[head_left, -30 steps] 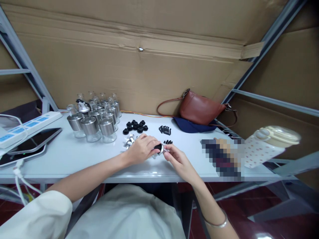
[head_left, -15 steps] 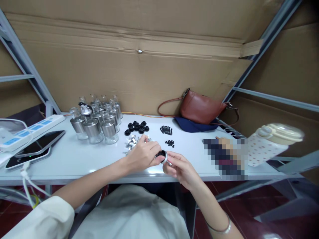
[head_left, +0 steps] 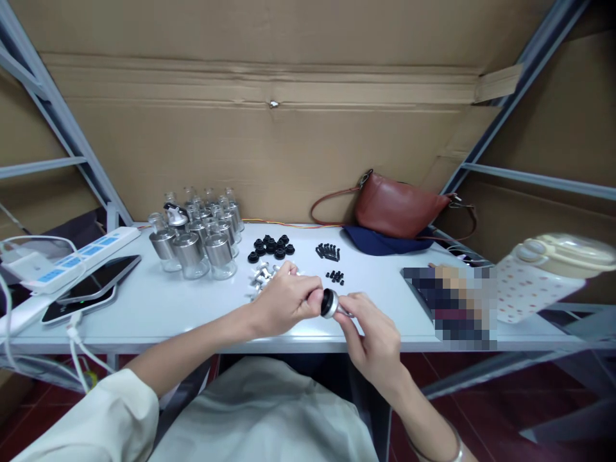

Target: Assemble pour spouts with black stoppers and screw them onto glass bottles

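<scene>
Above the table's front edge, my right hand [head_left: 375,337] pinches a silver metal pourer top [head_left: 332,305] by its narrow end, the wide end facing left. A black stopper [head_left: 326,300] sits at that wide end. My left hand [head_left: 291,296] is curled closed, its thumb and fingers pressed against the black stopper; its far side is hidden by the fingers. Behind my left hand lie loose silver pourer tops [head_left: 262,274], partly covered by it. Several black stoppers [head_left: 270,246] are grouped farther back. Small black tubes [head_left: 328,251] and short black pieces [head_left: 335,278] lie to their right.
Glass bottles with metal sleeves [head_left: 191,251] stand at the back left, one with a pourer top. A power strip [head_left: 86,256] and phone [head_left: 99,279] lie left. A brown bag [head_left: 397,205] rests on a navy cap [head_left: 380,244]; a dotted bottle [head_left: 534,282] stands right.
My right hand has turned over, now knuckles up, gripping the pourer top's narrow end. The black stopper has turned to face my left hand, which presses on it. The view has shifted slightly left.
</scene>
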Demonstrator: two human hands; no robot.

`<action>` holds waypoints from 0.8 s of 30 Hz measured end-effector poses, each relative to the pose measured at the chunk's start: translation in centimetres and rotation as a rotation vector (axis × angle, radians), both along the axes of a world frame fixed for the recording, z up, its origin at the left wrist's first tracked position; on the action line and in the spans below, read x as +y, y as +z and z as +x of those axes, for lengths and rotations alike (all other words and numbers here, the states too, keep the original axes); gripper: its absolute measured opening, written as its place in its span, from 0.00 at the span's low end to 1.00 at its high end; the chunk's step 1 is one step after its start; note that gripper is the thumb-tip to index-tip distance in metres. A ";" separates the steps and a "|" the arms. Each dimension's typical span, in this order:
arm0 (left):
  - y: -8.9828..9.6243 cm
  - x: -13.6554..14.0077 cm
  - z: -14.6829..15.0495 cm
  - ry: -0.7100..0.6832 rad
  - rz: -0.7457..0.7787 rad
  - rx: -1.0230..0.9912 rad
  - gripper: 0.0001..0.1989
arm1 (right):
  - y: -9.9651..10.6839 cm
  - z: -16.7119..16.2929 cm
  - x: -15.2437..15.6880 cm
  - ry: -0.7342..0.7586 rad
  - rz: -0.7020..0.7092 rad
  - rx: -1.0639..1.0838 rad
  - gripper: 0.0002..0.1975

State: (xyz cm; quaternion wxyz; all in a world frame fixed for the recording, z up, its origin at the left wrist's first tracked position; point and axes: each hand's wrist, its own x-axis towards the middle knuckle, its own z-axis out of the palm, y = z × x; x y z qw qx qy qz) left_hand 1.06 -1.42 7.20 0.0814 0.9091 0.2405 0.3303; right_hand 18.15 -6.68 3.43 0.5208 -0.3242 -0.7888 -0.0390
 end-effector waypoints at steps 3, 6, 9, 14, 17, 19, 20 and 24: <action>1.3 0.3 0.7 -0.069 -0.360 0.030 0.17 | -0.1 1.1 0.9 -0.133 0.279 -0.165 0.11; 2.5 0.5 1.1 -0.106 -0.705 0.082 0.19 | -0.2 2.2 1.6 -0.214 0.421 -0.261 0.12; 3.4 0.6 1.0 -0.118 -0.846 0.155 0.20 | -0.2 2.4 1.8 -0.204 0.451 -0.190 0.10; 4.5 0.7 0.8 -0.083 -0.571 0.302 0.18 | -0.4 1.3 1.5 -0.066 0.114 0.121 0.07; 5.3 1.6 0.5 0.014 -0.360 0.389 0.19 | -0.5 1.5 1.8 -0.033 -0.168 0.406 0.07; 6.0 3.2 -0.2 0.188 -0.192 0.373 0.16 | -0.1 2.5 2.4 0.007 -0.317 0.674 0.13; 6.3 4.4 -0.6 0.301 -0.102 0.362 0.15 | 0.2 3.1 2.7 0.043 -0.343 0.807 0.16; 6.1 10.1 -2.0 0.520 0.122 0.542 0.11 | 1.4 5.2 3.4 0.099 -0.296 1.008 0.15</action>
